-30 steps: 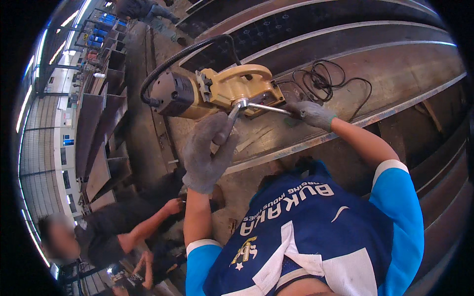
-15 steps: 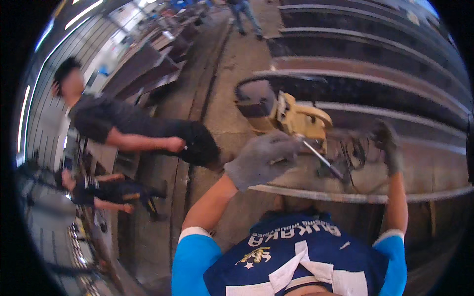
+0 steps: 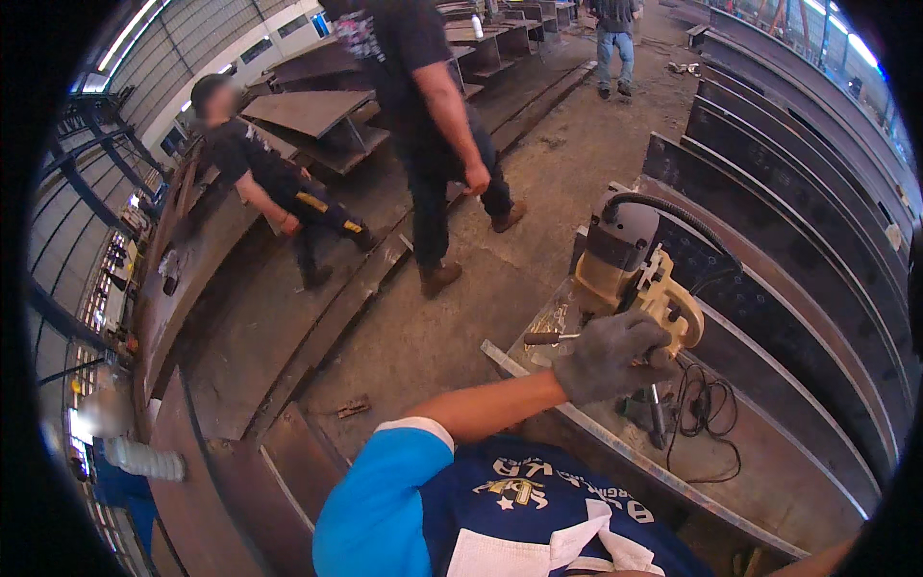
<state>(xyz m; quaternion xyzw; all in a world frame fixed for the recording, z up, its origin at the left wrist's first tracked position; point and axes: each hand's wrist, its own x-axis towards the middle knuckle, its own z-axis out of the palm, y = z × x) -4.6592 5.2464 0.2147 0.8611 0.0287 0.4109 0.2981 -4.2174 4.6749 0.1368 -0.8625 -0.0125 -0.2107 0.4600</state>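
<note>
A yellow and grey magnetic drill stands on a steel beam in front of me. My gloved left hand is at the drill's near side, below its curved yellow handle. Its fingers are curled closed, and what they hold is hidden. A metal rod with a dark grip slants down below the hand. To the hand's left, a brown-gripped rod points toward it. Only part of my right forearm shows at the lower right edge; that hand is out of view.
A black cable lies coiled on the beam beside the drill. Metal shavings lie on the beam. Long steel beams line the right. Two people walk at the left; another person stands farther back.
My view has turned left, so the drill appears farther right. My right hand has left the picture. My left hand has come to the drill's near side. The two people have shifted in view.
</note>
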